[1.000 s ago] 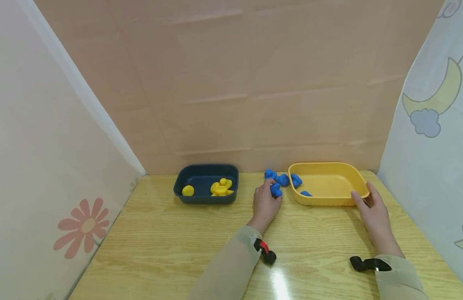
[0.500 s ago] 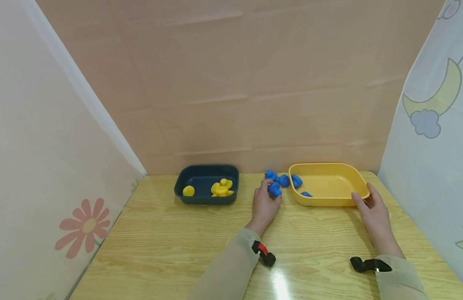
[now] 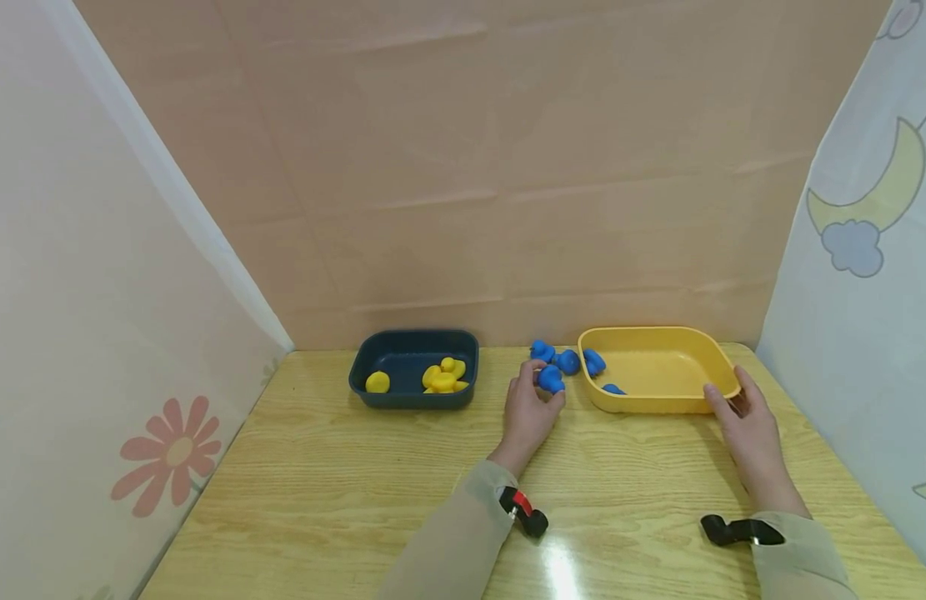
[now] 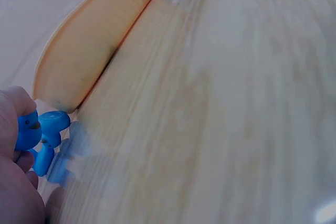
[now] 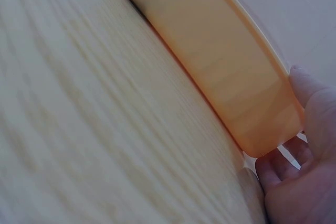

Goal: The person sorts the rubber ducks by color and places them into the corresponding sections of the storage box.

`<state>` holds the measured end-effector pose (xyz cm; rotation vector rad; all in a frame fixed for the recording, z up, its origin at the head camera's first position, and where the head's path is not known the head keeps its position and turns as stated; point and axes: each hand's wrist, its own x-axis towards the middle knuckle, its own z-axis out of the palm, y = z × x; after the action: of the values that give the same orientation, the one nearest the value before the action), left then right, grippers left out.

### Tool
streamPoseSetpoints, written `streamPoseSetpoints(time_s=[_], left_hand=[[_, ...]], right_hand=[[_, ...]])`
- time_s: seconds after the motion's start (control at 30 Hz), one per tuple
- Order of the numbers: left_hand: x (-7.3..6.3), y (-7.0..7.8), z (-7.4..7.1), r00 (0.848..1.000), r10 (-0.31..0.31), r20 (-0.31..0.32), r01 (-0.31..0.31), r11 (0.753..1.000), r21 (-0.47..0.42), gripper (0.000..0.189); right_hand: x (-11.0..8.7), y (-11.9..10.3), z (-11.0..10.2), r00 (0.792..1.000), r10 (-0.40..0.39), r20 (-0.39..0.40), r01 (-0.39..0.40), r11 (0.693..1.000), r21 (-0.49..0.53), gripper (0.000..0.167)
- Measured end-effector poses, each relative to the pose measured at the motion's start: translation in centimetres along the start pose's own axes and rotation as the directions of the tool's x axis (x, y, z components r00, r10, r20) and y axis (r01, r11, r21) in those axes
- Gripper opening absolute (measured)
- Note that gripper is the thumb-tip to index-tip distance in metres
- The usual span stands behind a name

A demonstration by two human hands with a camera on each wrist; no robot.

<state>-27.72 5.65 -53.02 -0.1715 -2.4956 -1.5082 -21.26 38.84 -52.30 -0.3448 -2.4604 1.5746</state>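
Note:
My left hand (image 3: pixel 528 410) pinches a blue rubber duck (image 3: pixel 551 379) between thumb and fingers, just left of the yellow tray (image 3: pixel 650 403). In the left wrist view the duck's head (image 4: pixel 29 130) with its eye and beak shows past the fingers. Right behind it on the table are two more blue ducks (image 3: pixel 568 361). The yellow tray has blue ducks (image 3: pixel 593 362) at its left end. At that tray's front right corner my right hand (image 3: pixel 751 429) grips the rim, thumb (image 5: pixel 308 85) on the near side and fingers under and behind the corner.
A dark blue tray (image 3: pixel 413 402) stands at the back left with several yellow ducks (image 3: pixel 442 381) in it. Both trays stand near the brown back wall (image 3: pixel 463 183). White patterned walls flank the wooden table (image 3: pixel 320 483) on the left and right.
The duck in my left hand has turned and come up slightly, and the left wrist has drawn back a little. My right hand and the yellow tray have stayed in place.

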Motion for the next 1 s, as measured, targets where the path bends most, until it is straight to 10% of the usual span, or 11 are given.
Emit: streamPoseSetpoints(time_s=[1.0], left_hand=[[-0.4,6.6,1.3,0.987,0.147,0.064,-0.14,0.984,-0.109,0.05]], right_hand=[[-0.1,-0.1,0.1,1.0,-0.016,0.002,0.016,1.0,0.007,0.093]])
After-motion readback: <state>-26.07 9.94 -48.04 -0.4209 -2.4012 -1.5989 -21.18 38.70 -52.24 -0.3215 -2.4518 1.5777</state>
